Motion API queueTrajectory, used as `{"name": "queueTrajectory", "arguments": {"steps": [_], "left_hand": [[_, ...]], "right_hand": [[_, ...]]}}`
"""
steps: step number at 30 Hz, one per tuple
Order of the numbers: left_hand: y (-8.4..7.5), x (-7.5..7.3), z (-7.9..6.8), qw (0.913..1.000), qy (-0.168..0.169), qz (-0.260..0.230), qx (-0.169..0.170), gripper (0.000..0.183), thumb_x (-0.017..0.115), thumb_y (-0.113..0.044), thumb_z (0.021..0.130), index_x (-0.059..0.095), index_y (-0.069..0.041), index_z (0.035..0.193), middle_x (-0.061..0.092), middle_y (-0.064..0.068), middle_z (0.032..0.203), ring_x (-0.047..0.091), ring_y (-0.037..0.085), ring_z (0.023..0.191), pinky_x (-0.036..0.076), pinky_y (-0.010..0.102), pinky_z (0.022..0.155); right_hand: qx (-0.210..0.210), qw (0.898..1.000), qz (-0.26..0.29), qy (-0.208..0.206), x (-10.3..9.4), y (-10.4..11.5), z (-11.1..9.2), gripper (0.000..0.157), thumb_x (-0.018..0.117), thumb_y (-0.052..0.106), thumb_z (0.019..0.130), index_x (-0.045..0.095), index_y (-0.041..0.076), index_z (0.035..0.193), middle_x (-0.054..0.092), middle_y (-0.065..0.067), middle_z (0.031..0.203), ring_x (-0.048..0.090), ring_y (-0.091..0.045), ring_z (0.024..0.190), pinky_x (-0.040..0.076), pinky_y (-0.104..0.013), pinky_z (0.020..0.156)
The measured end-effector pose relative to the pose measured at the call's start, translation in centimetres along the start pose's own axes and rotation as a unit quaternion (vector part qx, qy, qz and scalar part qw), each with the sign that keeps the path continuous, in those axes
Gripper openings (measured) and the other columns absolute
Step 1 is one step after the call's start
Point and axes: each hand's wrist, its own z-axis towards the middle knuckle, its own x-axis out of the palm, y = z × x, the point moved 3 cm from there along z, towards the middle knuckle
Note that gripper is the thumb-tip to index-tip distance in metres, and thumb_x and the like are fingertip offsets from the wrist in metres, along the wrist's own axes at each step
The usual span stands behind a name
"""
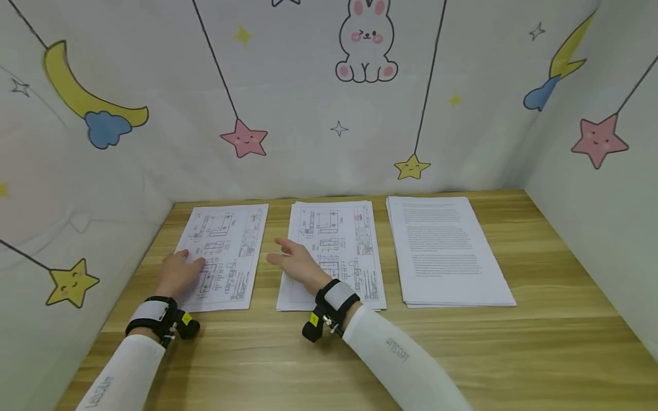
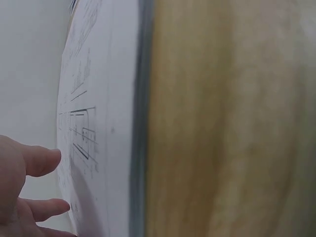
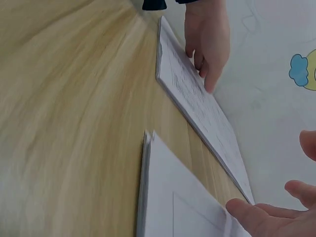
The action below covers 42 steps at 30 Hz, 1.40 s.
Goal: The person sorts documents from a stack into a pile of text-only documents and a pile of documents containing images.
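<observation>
Three stacks of printed paper lie in a row on the wooden table. At the left edge of the left stack of drawing sheets [image 1: 241, 274] is my left hand [image 1: 177, 275], fingers loosely extended and thumb over the printed face. Whether its fingertips touch the paper I cannot tell. My right hand [image 1: 300, 265] reaches over the left side of the middle stack of drawing sheets [image 1: 367, 279], fingers spread and pointing left, holding nothing. In the right wrist view, that hand's fingers [image 3: 247, 215] appear just above the stack's edge. Part of the middle drawing is hidden beneath the hand.
A thicker stack of text pages [image 1: 442, 251] lies at the right, its sheets slightly uneven. Behind the wooden table [image 1: 555, 319] hangs a pale cloth [image 1: 308, 165] with printed stars and a rabbit; it also encloses both sides. Each wrist wears a strapped camera.
</observation>
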Motion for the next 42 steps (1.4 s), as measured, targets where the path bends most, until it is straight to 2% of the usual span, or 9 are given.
{"name": "queueTrajectory", "arguments": {"steps": [4, 9, 15, 16, 23, 27, 31, 37, 42], "left_hand": [[0.1, 0.5, 0.0, 0.9987, 0.007, 0.045, 0.022, 0.074, 0.045, -0.034, 0.102, 0.017, 0.014, 0.152, 0.022, 0.043, 0.148, 0.031, 0.055, 0.13, 0.029, 0.067, 0.11], [0.0, 0.6, 0.2, 0.997, 0.007, 0.068, 0.035, 0.074, 0.043, -0.035, 0.102, 0.018, 0.015, 0.151, 0.016, 0.045, 0.151, 0.02, 0.058, 0.139, 0.019, 0.071, 0.111], [-0.5, 0.8, 0.0, 0.9963, 0.025, 0.062, 0.053, 0.074, 0.041, -0.035, 0.102, 0.017, 0.016, 0.15, 0.01, 0.045, 0.153, 0.006, 0.059, 0.145, 0.004, 0.076, 0.112], [-0.6, 0.9, -0.1, 0.9961, 0.026, 0.063, 0.057, 0.074, 0.041, -0.035, 0.102, 0.017, 0.016, 0.15, 0.01, 0.045, 0.153, 0.006, 0.059, 0.145, 0.004, 0.077, 0.112], [-0.7, 1.0, -0.7, 0.9979, 0.022, 0.048, 0.039, 0.074, 0.039, -0.037, 0.104, 0.013, 0.011, 0.154, 0.006, 0.041, 0.157, 0.008, 0.059, 0.145, 0.01, 0.071, 0.116], [-0.4, 0.8, -0.8, 0.9985, 0.022, 0.042, 0.027, 0.075, 0.038, -0.038, 0.104, 0.011, 0.01, 0.154, 0.005, 0.039, 0.159, 0.011, 0.061, 0.144, 0.015, 0.069, 0.116], [-0.2, 0.8, -0.8, 0.9986, 0.024, 0.04, 0.026, 0.075, 0.038, -0.04, 0.104, 0.012, 0.009, 0.155, 0.006, 0.038, 0.159, 0.012, 0.061, 0.143, 0.017, 0.069, 0.116], [-0.7, 1.0, -1.0, 0.9979, 0.038, 0.031, 0.041, 0.076, 0.037, -0.042, 0.104, 0.012, 0.009, 0.155, 0.009, 0.038, 0.158, 0.014, 0.058, 0.145, 0.018, 0.066, 0.117], [-1.6, 1.6, -1.6, 0.9971, 0.052, 0.024, 0.049, 0.076, 0.038, -0.043, 0.103, 0.013, 0.008, 0.155, 0.009, 0.037, 0.159, 0.013, 0.057, 0.146, 0.017, 0.066, 0.118]], "right_hand": [[0.015, 0.998, 0.065, 0.015, 1.5, -0.2, 0.5, 0.066, 0.059, 0.035, 0.098, 0.032, 0.017, 0.156, 0.027, -0.011, 0.164, 0.025, -0.029, 0.153, 0.031, -0.045, 0.121], [0.035, 0.983, 0.178, 0.019, 2.5, -0.7, 1.0, 0.068, 0.058, 0.03, 0.099, 0.027, 0.017, 0.157, 0.022, -0.012, 0.166, 0.024, -0.027, 0.153, 0.032, -0.046, 0.12], [0.057, 0.955, 0.29, 0.029, 3.0, -1.3, 1.5, 0.068, 0.053, 0.023, 0.102, 0.018, 0.012, 0.159, 0.026, -0.015, 0.164, 0.024, -0.028, 0.153, 0.027, -0.046, 0.123], [0.059, 0.95, 0.305, 0.029, 3.0, -1.3, 1.6, 0.068, 0.051, 0.022, 0.102, 0.017, 0.011, 0.16, 0.036, -0.015, 0.158, 0.024, -0.029, 0.153, 0.026, -0.045, 0.124], [0.071, 0.904, 0.419, 0.034, 2.7, -2.1, 1.7, 0.061, 0.039, 0.011, 0.106, 0.012, 0.008, 0.16, 0.02, -0.022, 0.164, 0.022, -0.034, 0.153, 0.023, -0.044, 0.125], [0.095, 0.883, 0.459, 0.03, 2.6, -2.5, 1.9, 0.059, 0.04, 0.016, 0.106, 0.015, 0.009, 0.159, 0.024, -0.025, 0.162, 0.028, -0.037, 0.151, 0.029, -0.044, 0.122], [0.113, 0.889, 0.442, 0.031, 2.7, -2.2, 2.1, 0.059, 0.042, 0.02, 0.106, 0.019, 0.007, 0.158, 0.03, -0.027, 0.159, 0.034, -0.038, 0.148, 0.036, -0.044, 0.119], [0.127, 0.922, 0.365, 0.029, 2.9, -1.4, 2.1, 0.048, 0.05, 0.019, 0.102, 0.042, 0.003, 0.146, 0.047, -0.024, 0.148, 0.048, -0.035, 0.138, 0.041, -0.045, 0.114], [0.128, 0.915, 0.382, 0.029, 3.2, -1.4, 2.3, 0.049, 0.047, 0.016, 0.103, 0.038, 0.002, 0.148, 0.045, -0.02, 0.15, 0.046, -0.03, 0.139, 0.037, -0.041, 0.116]]}}
